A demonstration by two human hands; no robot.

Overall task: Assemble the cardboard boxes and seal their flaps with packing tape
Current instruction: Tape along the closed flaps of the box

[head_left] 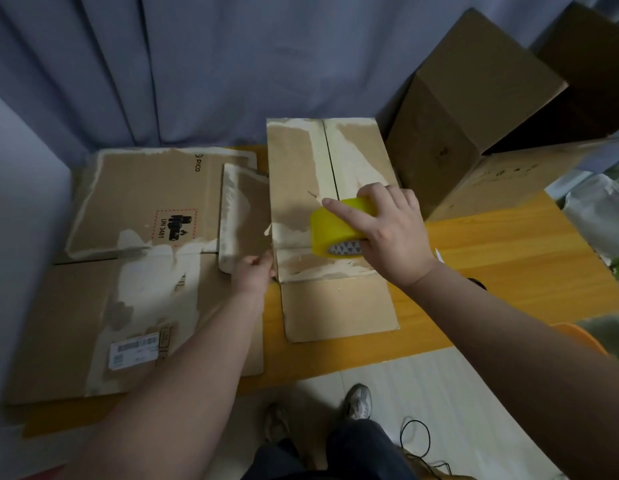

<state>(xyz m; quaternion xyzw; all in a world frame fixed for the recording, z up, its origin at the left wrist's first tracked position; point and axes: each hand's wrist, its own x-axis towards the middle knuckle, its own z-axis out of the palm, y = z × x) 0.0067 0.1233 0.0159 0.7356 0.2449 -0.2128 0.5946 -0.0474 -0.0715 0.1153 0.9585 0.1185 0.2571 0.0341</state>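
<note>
A cardboard box [301, 174] stands on the orange table [491, 244], its two top flaps meeting along a centre seam. One flap hangs down its near side. My right hand [387, 230] grips a yellow roll of packing tape [336, 230] on the near end of the box top, over the seam. My left hand [254, 273] holds the near left corner of the box, fingers curled at its edge. A side flap [242, 216] sticks out to the left of the box.
Flattened cardboard boxes [138, 209] cover the left of the table, one with a barcode label [133, 349]. Assembled boxes [474, 109] are stacked at the back right. A blue curtain hangs behind. My shoes and a black cable [415, 441] are on the floor below.
</note>
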